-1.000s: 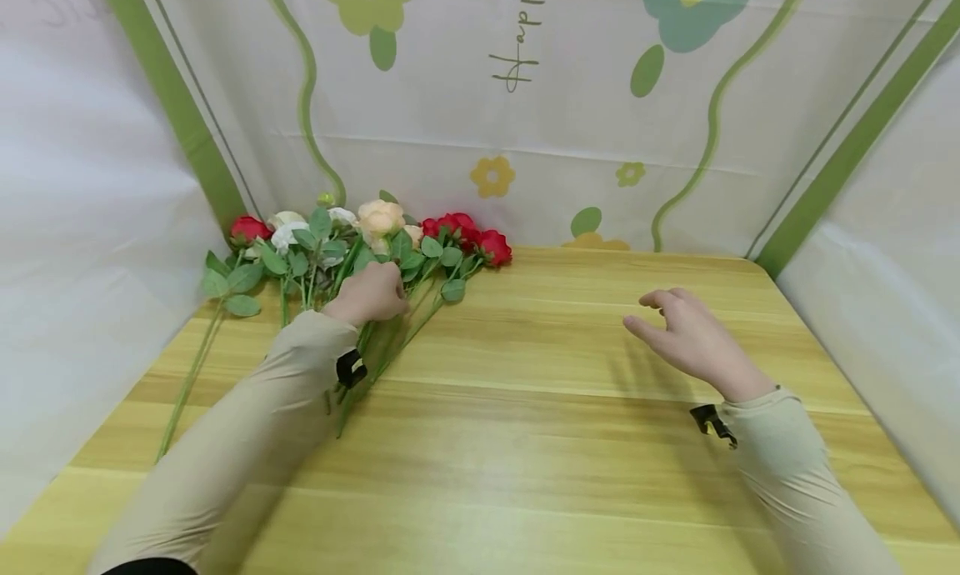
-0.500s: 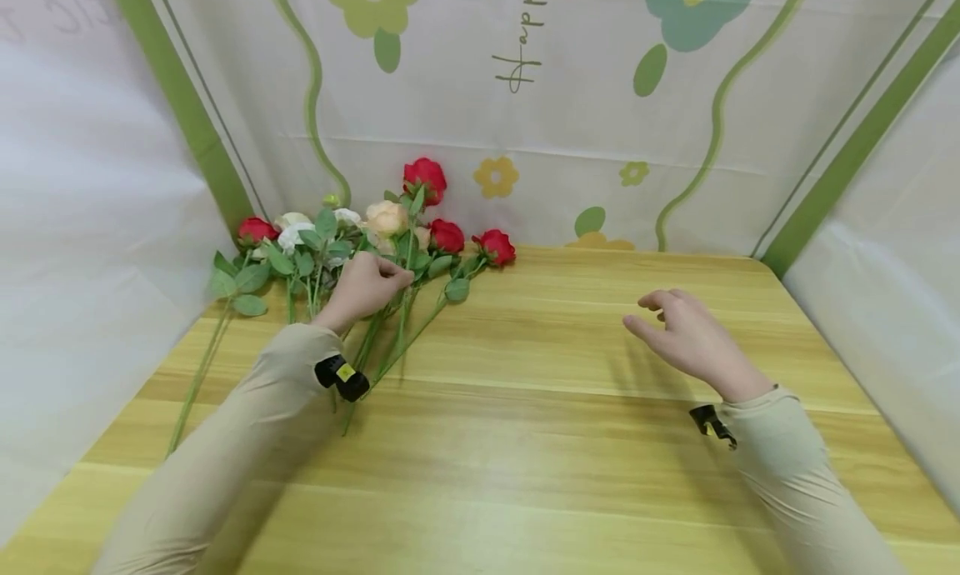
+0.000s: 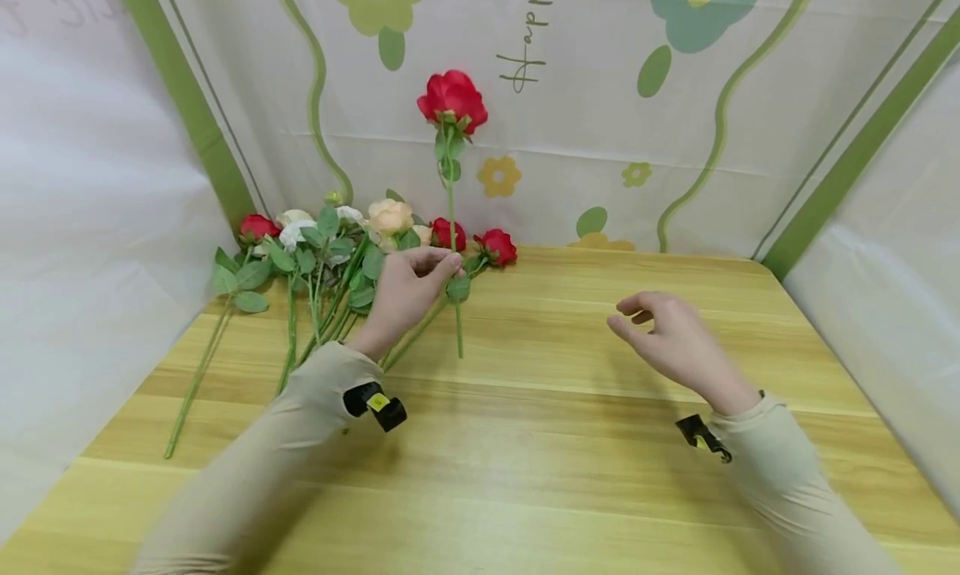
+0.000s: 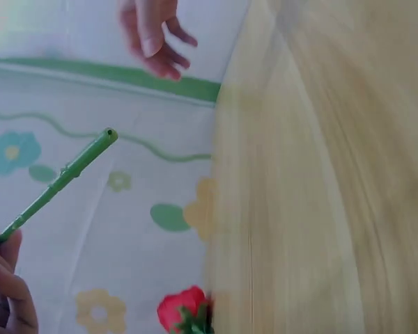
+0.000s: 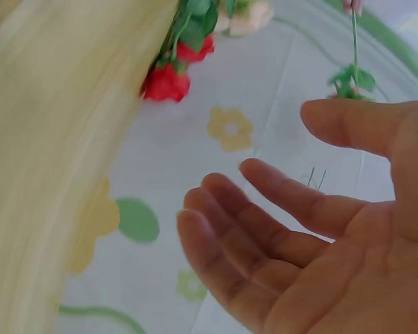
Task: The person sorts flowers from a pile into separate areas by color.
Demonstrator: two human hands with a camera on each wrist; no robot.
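My left hand (image 3: 408,296) pinches the green stem of a red rose (image 3: 453,104) between thumb and fingers, the bloom upright in front of the backdrop. Below the fingers the stem's lower end (image 3: 460,333) hangs over the table; in the left wrist view that stem end (image 4: 83,158) sticks out past the fingertips. To the right, my right hand (image 3: 678,346) hovers above the table with its fingers relaxed and nothing in them. The right wrist view shows its palm (image 5: 348,264) and spread thumb, with the held rose's leaves (image 5: 352,80) behind.
Several flowers lie in a pile at the back left: a peach rose (image 3: 390,217), white blooms (image 3: 296,232) and two red roses at its right end, one red rose (image 3: 497,246) outermost. Another red rose (image 3: 258,226) lies leftmost on the wooden table (image 3: 525,442). A printed cloth (image 3: 585,142) rises behind.
My left hand has drawn one red rose up out of the pile and carried it right, raising it upright. My right hand has shifted slightly left.
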